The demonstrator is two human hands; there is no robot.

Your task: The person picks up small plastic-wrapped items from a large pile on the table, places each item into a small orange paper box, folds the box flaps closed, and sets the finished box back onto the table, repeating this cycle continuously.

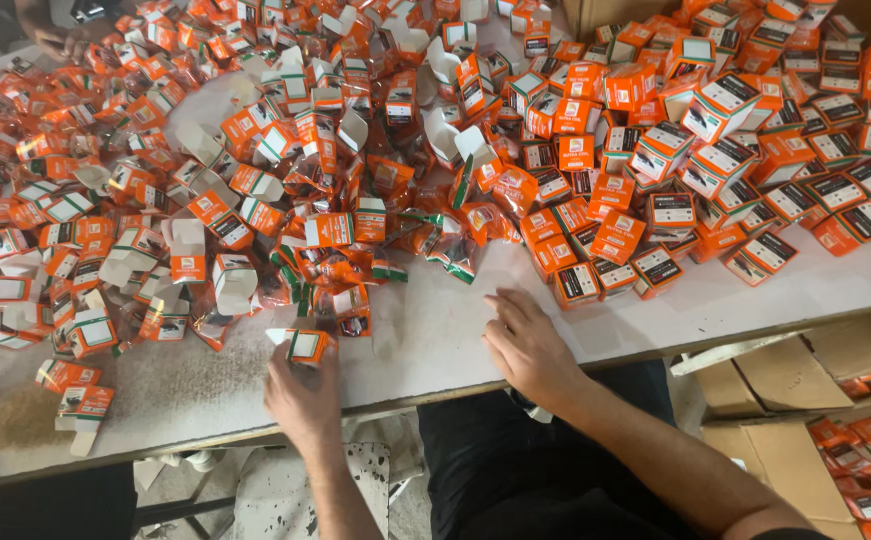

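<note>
My left hand (302, 398) sits at the near edge of the white table (435, 330), its fingers closed around a small orange and white carton (302, 345) with an open flap. My right hand (528, 345) lies flat on the bare tabletop, fingers spread, holding nothing; the nearest thing to it is a closed orange box (577, 283) just beyond its fingertips. Clear plastic-wrapped orange parts (452, 240) lie in the middle of the pile ahead of both hands.
Several open orange cartons (105, 230) cover the table's left half; closed boxes (755, 150) are heaped at the right. Another person's hand (60, 38) shows at the far left corner. Cardboard boxes (785, 380) holding more orange cartons (870, 470) stand on the floor at lower right.
</note>
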